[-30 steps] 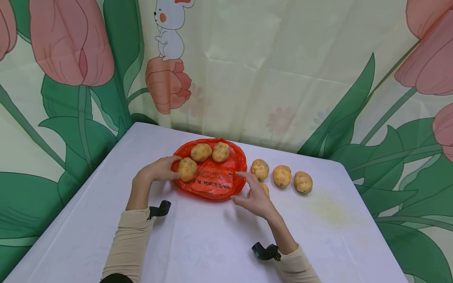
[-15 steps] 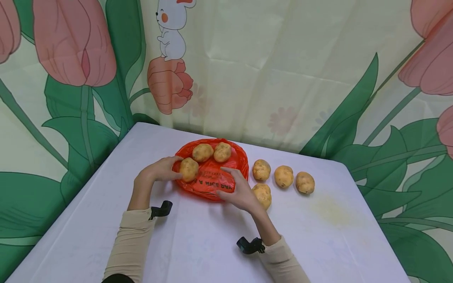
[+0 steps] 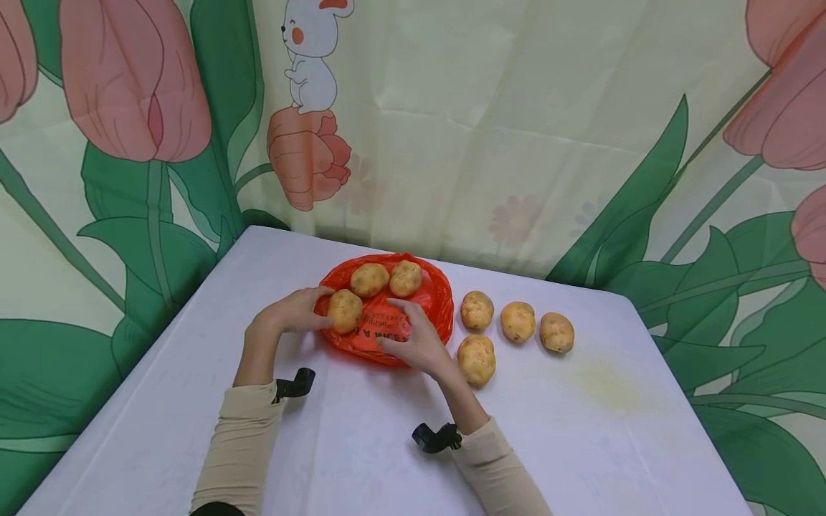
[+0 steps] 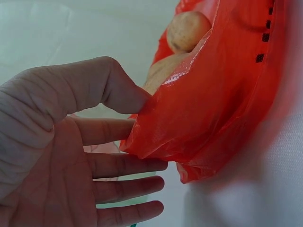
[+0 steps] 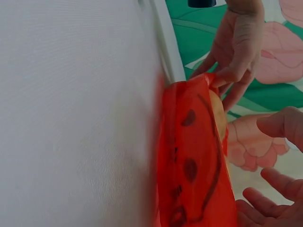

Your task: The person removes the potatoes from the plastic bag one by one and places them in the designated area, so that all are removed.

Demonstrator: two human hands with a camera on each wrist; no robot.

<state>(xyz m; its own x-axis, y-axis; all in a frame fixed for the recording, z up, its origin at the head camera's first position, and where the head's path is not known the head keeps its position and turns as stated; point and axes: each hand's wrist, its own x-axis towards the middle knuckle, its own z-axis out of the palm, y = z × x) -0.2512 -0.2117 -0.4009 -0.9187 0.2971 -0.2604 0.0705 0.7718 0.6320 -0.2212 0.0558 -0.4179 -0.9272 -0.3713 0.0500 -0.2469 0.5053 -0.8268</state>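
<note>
A red plastic bag [image 3: 442,308] with printed lettering lies spread wide on the table, its mouth facing up. Inside are a potato [image 3: 345,312] at the left and two more potatoes [image 3: 387,278] at the back. My left hand [image 3: 292,312] pinches the bag's left rim between thumb and index finger, right beside the left potato. In the left wrist view the other fingers of that hand [image 4: 71,137] stretch out straight below the red film. Over the bag's front right part is my right hand [image 3: 416,340], fingers and thumb spread apart, holding nothing.
Right of the bag, several potatoes sit on the white-covered table [image 3: 361,444]: a front potato [image 3: 476,360] and a row behind it ending at the rightmost potato [image 3: 557,332]. A printed curtain [image 3: 452,143] hangs close behind the table.
My right hand has moved left from the bag's right edge to over its printed middle, uncovering the front potato beside the bag. The left hand has stayed at the rim.
</note>
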